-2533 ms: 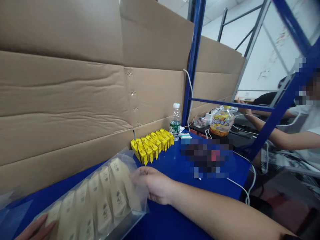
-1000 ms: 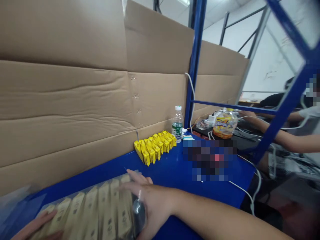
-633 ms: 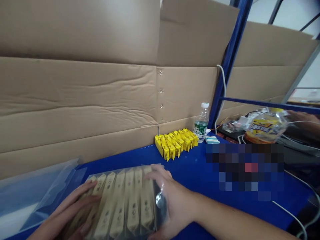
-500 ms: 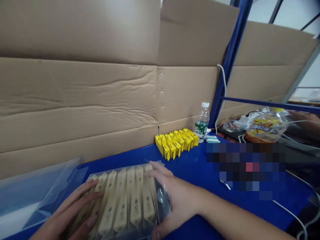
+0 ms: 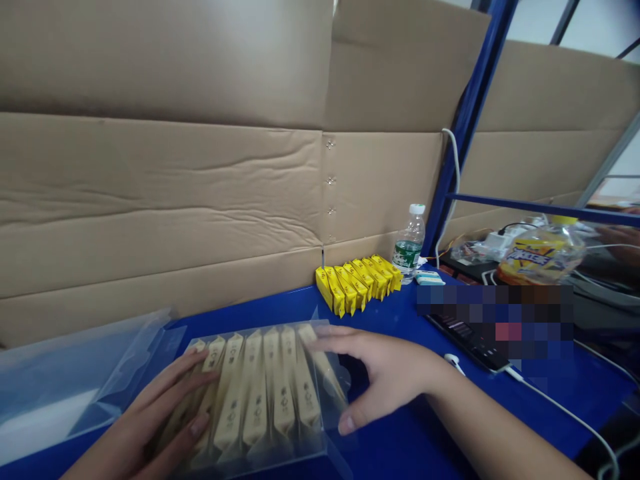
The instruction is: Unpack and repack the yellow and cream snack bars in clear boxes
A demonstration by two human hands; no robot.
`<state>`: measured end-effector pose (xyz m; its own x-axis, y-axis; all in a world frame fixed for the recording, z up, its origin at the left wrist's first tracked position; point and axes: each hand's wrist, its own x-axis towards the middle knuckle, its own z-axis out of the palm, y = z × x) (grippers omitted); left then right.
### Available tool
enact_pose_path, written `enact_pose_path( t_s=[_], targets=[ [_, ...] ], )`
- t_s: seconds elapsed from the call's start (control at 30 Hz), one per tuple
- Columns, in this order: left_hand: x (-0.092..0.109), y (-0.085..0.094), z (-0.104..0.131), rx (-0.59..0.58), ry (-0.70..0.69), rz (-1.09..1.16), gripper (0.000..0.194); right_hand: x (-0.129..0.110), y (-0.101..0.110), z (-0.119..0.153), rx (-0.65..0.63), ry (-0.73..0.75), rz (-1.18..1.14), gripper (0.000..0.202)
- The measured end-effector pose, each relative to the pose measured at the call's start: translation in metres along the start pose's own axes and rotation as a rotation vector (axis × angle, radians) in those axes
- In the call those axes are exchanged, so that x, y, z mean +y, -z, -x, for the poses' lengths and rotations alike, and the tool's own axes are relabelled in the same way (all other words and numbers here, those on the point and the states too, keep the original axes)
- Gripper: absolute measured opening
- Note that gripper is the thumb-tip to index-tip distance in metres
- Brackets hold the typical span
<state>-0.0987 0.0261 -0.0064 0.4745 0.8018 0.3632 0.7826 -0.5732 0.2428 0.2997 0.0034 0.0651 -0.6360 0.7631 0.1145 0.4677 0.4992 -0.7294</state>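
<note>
Blue tabletop [image 5: 300, 305] before a creased cardboard wall [image 5: 150, 267]. At near centre-left on it, a clear plastic box [image 5: 287, 450] contains beige packets [image 5: 256, 393] standing in a row. The left hand [image 5: 155, 413], fingers parted, lies over the leftmost packets; the right hand [image 5: 387, 373] is open, thumb spread well away, its fingertips touching the box's right end. Left of the box: clear plastic packaging [image 5: 75, 383]. Beyond: yellow packets [image 5: 355, 285] in a row, beside an upright bottle [image 5: 407, 253]. Right: a phone [image 5: 467, 341], cable attached, and a white earphone [image 5: 454, 363].
</note>
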Motion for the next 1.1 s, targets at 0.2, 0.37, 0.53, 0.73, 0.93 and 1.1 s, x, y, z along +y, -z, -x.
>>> enact_pose_path(
  t_s=[0.2,0.37,0.53,0.73,0.93,1.1],
  targets=[
    [0.001,0.002,0.0,-0.028,-0.004,-0.019,0.047,0.006,-0.003,-0.004,0.147,0.046,-0.121,0.068],
    [0.004,0.004,-0.001,-0.021,-0.012,-0.016,0.047,0.007,-0.015,-0.009,0.191,0.056,-0.267,0.057],
    [0.008,0.006,-0.002,0.001,0.01,-0.019,0.046,0.014,-0.029,-0.017,0.366,0.002,-0.478,0.044],
    [0.01,0.001,-0.002,0.023,-0.016,-0.066,0.049,0.019,-0.039,-0.028,0.481,-0.225,-0.989,0.02],
    [0.009,-0.002,0.0,0.036,-0.044,-0.105,0.051,0.009,-0.047,-0.032,0.572,-0.365,-0.89,0.036],
    [0.017,-0.012,0.0,0.077,-0.109,-0.153,0.051,0.005,-0.043,-0.032,0.633,-0.392,-0.732,0.02]
  ],
)
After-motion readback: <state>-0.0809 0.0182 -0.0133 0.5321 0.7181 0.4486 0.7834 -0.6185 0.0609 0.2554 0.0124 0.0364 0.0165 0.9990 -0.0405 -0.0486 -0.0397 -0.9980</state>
